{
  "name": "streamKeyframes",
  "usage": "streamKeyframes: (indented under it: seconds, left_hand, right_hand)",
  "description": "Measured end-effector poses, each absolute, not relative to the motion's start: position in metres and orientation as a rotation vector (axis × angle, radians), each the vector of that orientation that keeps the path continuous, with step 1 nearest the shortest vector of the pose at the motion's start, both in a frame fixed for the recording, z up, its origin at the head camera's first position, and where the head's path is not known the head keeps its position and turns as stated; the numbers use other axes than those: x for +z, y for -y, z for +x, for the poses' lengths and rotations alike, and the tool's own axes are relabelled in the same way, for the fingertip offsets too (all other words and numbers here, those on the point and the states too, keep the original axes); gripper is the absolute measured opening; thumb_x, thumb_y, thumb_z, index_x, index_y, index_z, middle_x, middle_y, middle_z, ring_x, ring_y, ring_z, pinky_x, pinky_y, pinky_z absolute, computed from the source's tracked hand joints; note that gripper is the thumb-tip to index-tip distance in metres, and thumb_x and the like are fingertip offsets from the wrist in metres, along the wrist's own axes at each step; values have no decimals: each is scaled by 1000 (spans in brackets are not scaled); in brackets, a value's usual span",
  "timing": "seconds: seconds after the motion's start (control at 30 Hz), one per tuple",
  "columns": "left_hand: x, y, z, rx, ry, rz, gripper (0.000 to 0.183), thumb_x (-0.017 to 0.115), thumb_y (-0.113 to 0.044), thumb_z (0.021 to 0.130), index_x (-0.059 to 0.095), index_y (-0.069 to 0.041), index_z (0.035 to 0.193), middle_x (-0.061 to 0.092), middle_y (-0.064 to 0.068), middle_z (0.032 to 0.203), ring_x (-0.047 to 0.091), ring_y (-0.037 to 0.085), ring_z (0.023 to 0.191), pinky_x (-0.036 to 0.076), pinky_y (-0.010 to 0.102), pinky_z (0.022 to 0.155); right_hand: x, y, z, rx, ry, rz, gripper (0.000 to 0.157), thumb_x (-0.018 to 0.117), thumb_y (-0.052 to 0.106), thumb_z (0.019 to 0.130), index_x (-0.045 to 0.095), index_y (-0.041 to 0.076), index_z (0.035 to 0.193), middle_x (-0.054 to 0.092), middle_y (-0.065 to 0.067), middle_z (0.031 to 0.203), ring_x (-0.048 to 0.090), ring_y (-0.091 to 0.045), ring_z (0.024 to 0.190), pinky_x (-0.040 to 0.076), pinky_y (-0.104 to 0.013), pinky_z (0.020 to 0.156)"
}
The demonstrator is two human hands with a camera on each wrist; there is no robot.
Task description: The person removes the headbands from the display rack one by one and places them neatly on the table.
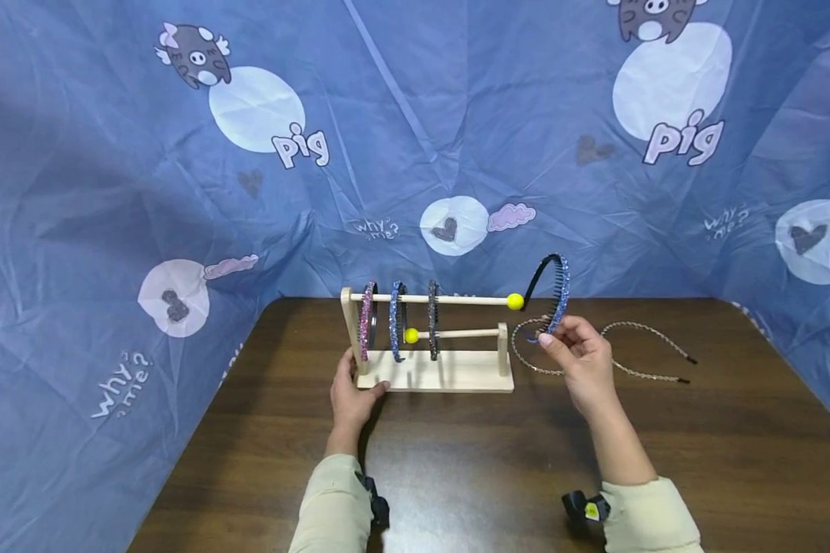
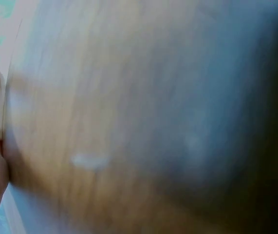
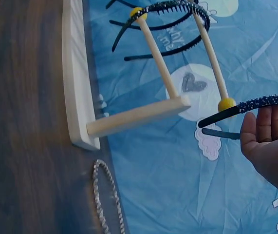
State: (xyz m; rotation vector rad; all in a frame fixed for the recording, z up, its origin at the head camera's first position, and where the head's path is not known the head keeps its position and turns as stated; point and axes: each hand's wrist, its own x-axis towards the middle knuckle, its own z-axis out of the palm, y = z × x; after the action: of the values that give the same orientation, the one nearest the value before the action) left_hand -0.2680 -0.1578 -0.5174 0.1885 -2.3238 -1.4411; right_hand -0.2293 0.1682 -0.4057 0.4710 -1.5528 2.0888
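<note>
My right hand (image 1: 584, 369) pinches one side of a blue glittery toothed headband (image 1: 562, 288) between thumb and fingers. The headband is raised beside the yellow ball (image 1: 515, 302) on the upper rod's end; in the right wrist view its tips lie close to that ball. A wooden two-rod headband stand (image 1: 449, 378) rests on the table, and my left hand (image 1: 351, 399) grips the left end of its base, thumb at the front. From the upper rod hang a pink headband (image 1: 366, 322), a blue headband (image 1: 394, 322) and a black headband (image 1: 433, 326).
Thin braided headbands (image 1: 646, 326) lie on the brown table (image 1: 449, 461) to the right of the stand, partly behind my right hand. A second yellow ball (image 1: 411, 336) caps the lower rod. Blue printed cloth (image 1: 387, 138) hangs behind the table and at its sides.
</note>
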Motion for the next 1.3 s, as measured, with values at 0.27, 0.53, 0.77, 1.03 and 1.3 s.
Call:
streamKeyframes:
  seconds: [0.27,0.53,0.77,1.03,1.3]
  left_hand:
    - [-516,160,-266,-1484,2335,204,84,83,2,59,46,-10,133,59,17,115,53,33,107,33,46,97]
    - [-518,161,-266,-1501,2346,227,83,83,0,59,46,-10,133,59,17,116,52,32,108,32,46,98]
    - [-519,162,-268,-1489,2353,221,82,83,-1,59,46,-9,133,59,17,116,52,33,108,32,46,98]
    - [-519,163,-269,-1484,2364,239,81,83,-2,60,47,-7,132,57,18,120,51,32,111,32,45,99]
    - [-520,163,-268,-1489,2363,227,78,83,-3,60,49,-4,129,58,18,119,51,32,111,33,44,98]
  right_hand:
    - [-410,-189,-231,2115,1454,465,24,52,-25,78,61,-7,92,66,-5,90,56,-12,76,46,-19,67]
    - [-413,-208,-230,2169,1373,393,32,49,-26,79,65,-2,92,65,-6,88,55,-12,75,47,-17,67]
    - [-420,-223,-230,2150,1338,333,28,50,-25,79,64,-8,96,63,-7,87,54,-12,74,47,-17,65]
    - [-429,-238,-226,2200,1223,244,33,46,-29,78,65,-4,89,56,-7,77,53,-12,69,48,-16,60]
    - [-438,-260,-221,2125,1302,134,27,50,-26,79,66,-10,93,57,-6,73,52,-11,65,45,-15,55]
